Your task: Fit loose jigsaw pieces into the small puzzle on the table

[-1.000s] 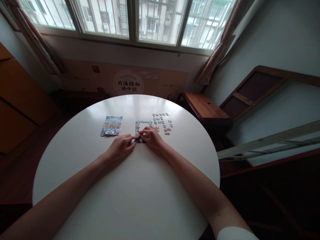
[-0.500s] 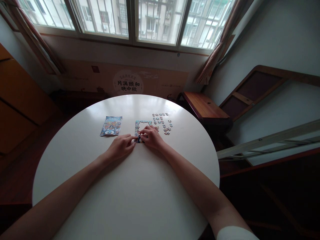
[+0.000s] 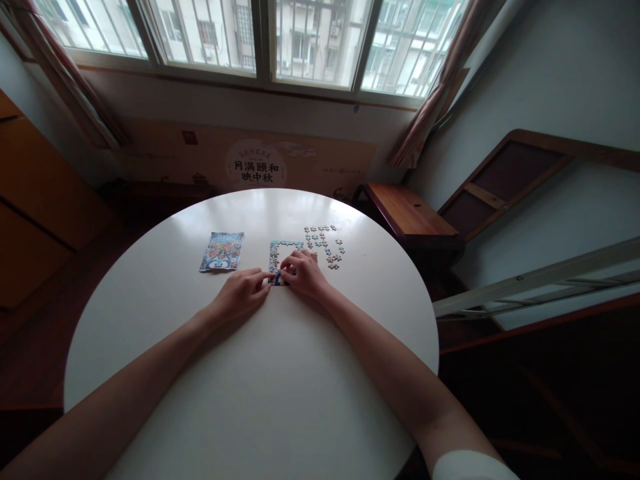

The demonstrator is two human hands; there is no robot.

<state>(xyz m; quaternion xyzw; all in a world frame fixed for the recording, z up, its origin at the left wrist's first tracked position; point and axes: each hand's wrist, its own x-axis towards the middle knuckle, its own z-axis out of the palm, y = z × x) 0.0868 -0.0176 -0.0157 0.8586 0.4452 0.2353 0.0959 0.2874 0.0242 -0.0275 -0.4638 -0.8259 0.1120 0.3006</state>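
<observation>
A small jigsaw puzzle frame [image 3: 280, 252], partly assembled with its border done and the middle bare, lies on the round white table [image 3: 260, 387]. My left hand [image 3: 243, 292] rests beside its lower left corner, fingers curled, fingertips touching the puzzle's edge. My right hand [image 3: 304, 273] lies over the puzzle's lower right part, fingers bent and pinched on a puzzle piece that I can barely make out. Loose puzzle pieces [image 3: 326, 245] are spread just right of the frame.
A colourful printed picture card [image 3: 221, 251] lies left of the puzzle. A wooden bench [image 3: 407, 215] stands past the table's right edge. A window [image 3: 260, 37] with curtains runs along the far wall above a printed cardboard panel [image 3: 255, 163].
Both hands stay at the puzzle's lower edge; the right hand's fingers shifted slightly. The view drifted a little.
</observation>
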